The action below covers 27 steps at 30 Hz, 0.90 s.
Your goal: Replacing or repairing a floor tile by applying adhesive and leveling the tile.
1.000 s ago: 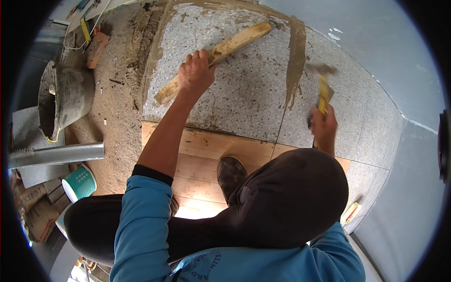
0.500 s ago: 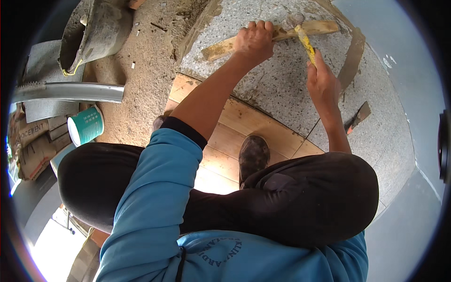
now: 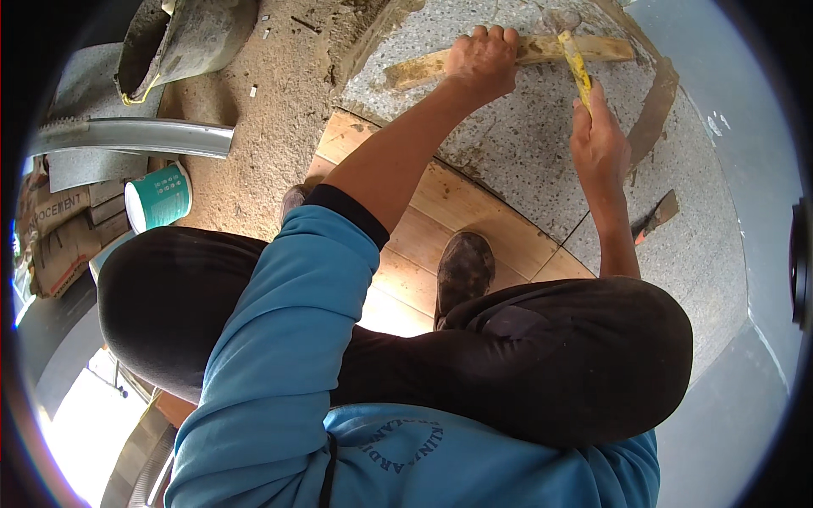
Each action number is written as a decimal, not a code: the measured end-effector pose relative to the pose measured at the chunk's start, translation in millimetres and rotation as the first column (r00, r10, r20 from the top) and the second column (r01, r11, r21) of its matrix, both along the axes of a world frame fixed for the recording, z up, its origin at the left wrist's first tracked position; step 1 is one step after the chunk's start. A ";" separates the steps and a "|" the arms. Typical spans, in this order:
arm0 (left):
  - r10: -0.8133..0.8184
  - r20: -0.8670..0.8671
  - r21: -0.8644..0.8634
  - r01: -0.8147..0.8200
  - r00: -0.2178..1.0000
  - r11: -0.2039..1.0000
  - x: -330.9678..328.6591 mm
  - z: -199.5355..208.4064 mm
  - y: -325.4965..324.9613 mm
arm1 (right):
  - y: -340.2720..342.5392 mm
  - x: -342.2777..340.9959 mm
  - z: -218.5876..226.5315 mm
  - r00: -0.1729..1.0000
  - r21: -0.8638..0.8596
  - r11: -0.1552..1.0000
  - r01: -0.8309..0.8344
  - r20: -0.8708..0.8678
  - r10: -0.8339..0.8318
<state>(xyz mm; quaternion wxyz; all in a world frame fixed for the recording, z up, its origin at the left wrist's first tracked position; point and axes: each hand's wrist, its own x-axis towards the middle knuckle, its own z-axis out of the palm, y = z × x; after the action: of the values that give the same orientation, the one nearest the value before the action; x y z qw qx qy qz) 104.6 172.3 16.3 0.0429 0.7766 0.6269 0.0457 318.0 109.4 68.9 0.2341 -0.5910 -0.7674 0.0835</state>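
A long, mortar-stained wooden batten (image 3: 415, 69) lies across the grey speckled tile (image 3: 500, 157). My left hand (image 3: 483, 63) is closed over its middle part, fingers wrapped over the far edge. My right hand (image 3: 600, 140) grips the yellow handle of a hammer (image 3: 575, 68). The hammer's dull, dirty head is at the batten's right part; whether it touches the wood I cannot tell. Wet mortar smears the tile around the batten's far side. To the right of my right forearm, a scraper (image 3: 656, 216) with a reddish handle lies on the tile.
Wood-look tiles (image 3: 415, 220) lie under my shoe (image 3: 466, 262). On the rough sandy floor at left are a mortar-crusted bucket (image 3: 199, 42), a metal channel (image 3: 161, 137), a green-and-white tub (image 3: 161, 199) and paper sacks (image 3: 63, 245). A grey wall (image 3: 737, 93) curves along the right.
The whole view has shifted, so batten, hammer and hands appear slightly farther right. Both hands keep their grips, and the hammer stays at the batten's right part.
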 end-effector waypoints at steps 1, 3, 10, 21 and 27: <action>0.002 -0.007 -0.001 -0.002 1.000 1.000 0.3 0.1 -0.3 | 0.4 -0.2 -0.7 0.999 -0.029 1.000 0.002 0.037 -0.001; 0.004 0.007 0.014 -0.004 1.000 1.000 0.7 0.6 -0.1 | 2.1 -0.4 -1.5 1.000 -0.031 0.999 -0.020 0.020 0.021; 0.000 -0.001 0.041 0.000 1.000 0.999 -0.2 -3.3 -0.3 | 0.2 0.6 0.1 0.998 0.059 0.998 -0.007 -0.068 0.011; 0.018 0.017 -0.014 -0.017 1.000 1.000 0.6 0.6 0.2 | 8.2 -0.5 0.3 0.996 -0.056 0.998 -0.023 0.083 0.027; 0.013 0.012 0.009 -0.013 1.000 1.000 -0.5 -2.1 -0.3 | 6.8 -0.7 -4.7 0.997 -0.003 0.999 -0.046 0.061 0.046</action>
<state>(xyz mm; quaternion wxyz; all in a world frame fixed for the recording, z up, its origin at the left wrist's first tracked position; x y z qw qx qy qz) 104.0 172.0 14.2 0.0431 0.7722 0.6316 0.0534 317.2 116.2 64.1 0.2080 -0.5757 -0.7875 0.0712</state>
